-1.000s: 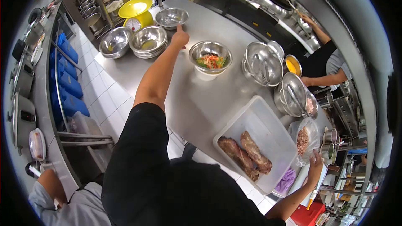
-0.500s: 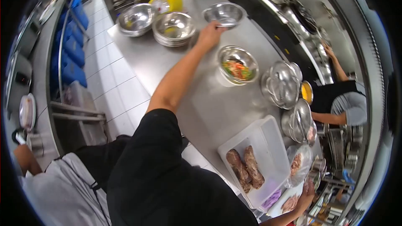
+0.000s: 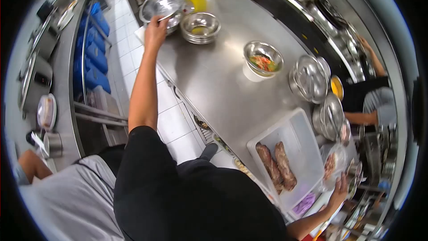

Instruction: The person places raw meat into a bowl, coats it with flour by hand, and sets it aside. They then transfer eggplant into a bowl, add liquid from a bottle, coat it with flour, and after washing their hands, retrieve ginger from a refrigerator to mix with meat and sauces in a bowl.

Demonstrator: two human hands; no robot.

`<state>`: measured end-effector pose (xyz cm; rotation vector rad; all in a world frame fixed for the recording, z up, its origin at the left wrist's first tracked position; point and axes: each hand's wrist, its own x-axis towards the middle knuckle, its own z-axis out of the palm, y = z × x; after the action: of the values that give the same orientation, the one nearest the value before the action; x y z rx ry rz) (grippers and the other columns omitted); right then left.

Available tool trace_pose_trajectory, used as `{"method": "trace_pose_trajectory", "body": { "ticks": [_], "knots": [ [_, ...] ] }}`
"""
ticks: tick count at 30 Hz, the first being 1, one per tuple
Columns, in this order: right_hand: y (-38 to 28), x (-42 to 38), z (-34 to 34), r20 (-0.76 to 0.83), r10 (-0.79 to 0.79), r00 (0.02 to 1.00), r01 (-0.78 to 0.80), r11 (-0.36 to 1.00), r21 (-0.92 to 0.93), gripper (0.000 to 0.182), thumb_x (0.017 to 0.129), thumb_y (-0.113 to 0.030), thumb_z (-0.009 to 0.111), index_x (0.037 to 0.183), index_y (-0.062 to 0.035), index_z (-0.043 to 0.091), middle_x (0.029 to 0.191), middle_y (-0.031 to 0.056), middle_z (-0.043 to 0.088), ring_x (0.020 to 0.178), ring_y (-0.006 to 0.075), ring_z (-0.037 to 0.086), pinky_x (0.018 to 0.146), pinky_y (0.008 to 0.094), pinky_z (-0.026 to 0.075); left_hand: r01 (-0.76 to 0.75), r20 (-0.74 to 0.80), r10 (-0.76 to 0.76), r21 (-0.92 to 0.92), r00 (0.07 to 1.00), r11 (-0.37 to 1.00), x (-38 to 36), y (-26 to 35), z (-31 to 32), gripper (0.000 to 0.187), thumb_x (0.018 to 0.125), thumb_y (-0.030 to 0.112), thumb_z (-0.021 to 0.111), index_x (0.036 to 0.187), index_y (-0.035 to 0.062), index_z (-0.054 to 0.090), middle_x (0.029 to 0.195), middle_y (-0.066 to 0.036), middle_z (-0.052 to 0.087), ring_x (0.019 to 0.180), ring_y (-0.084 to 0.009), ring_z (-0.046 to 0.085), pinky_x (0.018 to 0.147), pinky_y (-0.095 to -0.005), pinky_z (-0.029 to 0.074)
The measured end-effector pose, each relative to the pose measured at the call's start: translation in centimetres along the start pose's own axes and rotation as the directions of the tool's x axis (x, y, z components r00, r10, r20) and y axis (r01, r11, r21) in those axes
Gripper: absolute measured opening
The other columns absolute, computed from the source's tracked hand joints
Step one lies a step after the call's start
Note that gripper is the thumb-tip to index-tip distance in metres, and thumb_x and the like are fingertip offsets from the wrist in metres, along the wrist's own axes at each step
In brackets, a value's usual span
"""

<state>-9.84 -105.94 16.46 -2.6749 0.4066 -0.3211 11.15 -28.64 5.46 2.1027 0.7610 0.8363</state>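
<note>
We are standing over the steel worktop [image 3: 223, 102], with the bowl stack [image 3: 200, 35] sitting near its far end. Well nearer us and to the right of that stack, the plastic tub [image 3: 306, 145] is holding two long pieces of meat [image 3: 284, 166]. Just left of the stack, the loose steel bowl [image 3: 161, 3] is hanging tilted above another bowl [image 3: 173, 26]. Our left hand [image 3: 156, 31] is closing its fingers on the loose bowl's near rim; our right hand [image 3: 339, 192], far right of the stack, is opening loosely near a plastic bag [image 3: 338, 157], contact unclear. We are handling the bowl well if we are pinching firmly, levelling it gently and clearing the yellow scale [image 3: 199, 3] behind the stack.
</note>
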Motion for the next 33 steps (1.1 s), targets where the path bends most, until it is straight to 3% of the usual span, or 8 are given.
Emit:
{"method": "trace_pose_trajectory", "body": {
  "ticks": [3, 7, 11, 17, 25, 27, 30, 33],
  "knots": [
    [-0.7, -1.4, -1.3, 0.054, -0.031, 0.998, 0.036, 0.994, -0.100, 0.042, 0.092, -0.021, 0.050, 0.130, -0.0023, 0.054, 0.131, 0.0172, 0.057, 0.125, 0.0293, 0.050, 0.106, 0.0353, 0.034, 0.041, 0.095, -0.045, 0.044, 0.994, 0.998, 2.8, -4.6, 1.6, 0.037, 0.088, 0.036, 0.061, 0.115, 0.0100, 0.061, 0.113, -0.020, 0.063, 0.099, -0.0343, 0.062, 0.085, -0.0409, 0.047],
    [-1.6, -4.6, -2.1, -0.112, 0.166, 0.980, -0.178, 0.978, -0.111, 0.038, 0.091, -0.021, 0.057, 0.125, -0.0043, 0.059, 0.125, 0.0159, 0.061, 0.118, 0.0273, 0.056, 0.100, 0.0341, 0.041, -0.223, 0.213, 0.244, -0.116, 0.946, 0.968, 1.8, -3.9, 3.6, 0.059, 0.090, 0.035, 0.061, 0.138, 0.0035, 0.046, 0.124, -0.028, 0.056, 0.108, -0.0346, 0.060, 0.093, -0.0405, 0.044],
    [2.1, -7.6, -2.5, -0.259, 0.077, 0.963, -0.132, 0.970, -0.205, 0.033, 0.086, -0.019, 0.065, 0.117, -0.0083, 0.065, 0.117, 0.0106, 0.066, 0.106, 0.0247, 0.060, 0.101, 0.0388, 0.039, -0.386, 0.344, 0.265, 0.354, 0.901, 0.852, 0.3, -1.0, 5.8, 0.042, 0.093, 0.036, 0.056, 0.122, 0.0058, 0.061, 0.117, -0.018, 0.063, 0.107, -0.0349, 0.061, 0.090, -0.0426, 0.046],
    [3.9, -14.7, -3.6, -0.279, 0.393, 0.876, -0.393, 0.918, 0.057, 0.034, 0.089, -0.023, 0.065, 0.118, -0.0057, 0.064, 0.116, 0.0144, 0.065, 0.111, 0.0284, 0.059, 0.095, 0.0367, 0.045, -0.670, 0.277, 0.646, -0.012, 0.711, 0.742, -3.8, 1.9, 9.3, 0.040, 0.095, 0.033, 0.052, 0.122, 0.0038, 0.061, 0.116, -0.018, 0.063, 0.106, -0.0347, 0.059, 0.090, -0.0393, 0.046],
    [9.7, -21.5, -3.3, -0.224, 0.613, 0.758, -0.586, 0.790, 0.180, 0.035, 0.089, -0.023, 0.064, 0.118, -0.0035, 0.063, 0.115, 0.0157, 0.065, 0.104, 0.0262, 0.063, 0.092, 0.0346, 0.048, -0.524, 0.263, 0.673, -0.458, 0.692, 0.718, -18.2, 15.4, 7.9, 0.033, 0.099, 0.020, 0.049, 0.123, -0.0006, 0.059, 0.115, -0.013, 0.064, 0.106, -0.0217, 0.059, 0.093, -0.0344, 0.045],
    [11.4, -21.8, -3.1, -0.238, 0.599, 0.764, -0.570, 0.801, 0.185, 0.035, 0.090, -0.023, 0.064, 0.119, -0.0031, 0.063, 0.115, 0.0153, 0.065, 0.103, 0.0247, 0.063, 0.091, 0.0339, 0.048, -0.272, 0.419, 0.565, -0.577, 0.711, 0.770, -21.4, 18.6, 7.4, 0.032, 0.099, 0.019, 0.050, 0.124, 0.0009, 0.059, 0.114, -0.010, 0.064, 0.104, -0.0185, 0.060, 0.089, -0.0332, 0.047],
    [12.5, -20.9, -4.2, -0.217, 0.597, 0.772, -0.566, 0.802, 0.192, 0.036, 0.091, -0.024, 0.063, 0.120, -0.0032, 0.062, 0.114, 0.0141, 0.066, 0.102, 0.0230, 0.064, 0.091, 0.0325, 0.048, -0.129, 0.539, 0.660, -0.715, 0.523, 0.687, -27.5, 23.5, 7.6, 0.034, 0.097, 0.021, 0.054, 0.125, 0.0027, 0.058, 0.114, -0.011, 0.064, 0.102, -0.0161, 0.060, 0.084, -0.0290, 0.048],
    [14.0, -19.7, -4.7, -0.236, 0.538, 0.809, -0.484, 0.838, 0.252, 0.038, 0.088, -0.030, 0.063, 0.118, -0.0078, 0.064, 0.111, 0.0191, 0.066, 0.106, 0.0319, 0.063, 0.092, 0.0366, 0.046, -0.159, 0.659, 0.741, -0.724, 0.133, 0.672, -36.4, 30.2, 6.9, 0.036, 0.093, 0.021, 0.060, 0.126, 0.0061, 0.058, 0.113, -0.010, 0.064, 0.100, -0.0167, 0.061, 0.085, -0.0288, 0.048]
  ]
}}
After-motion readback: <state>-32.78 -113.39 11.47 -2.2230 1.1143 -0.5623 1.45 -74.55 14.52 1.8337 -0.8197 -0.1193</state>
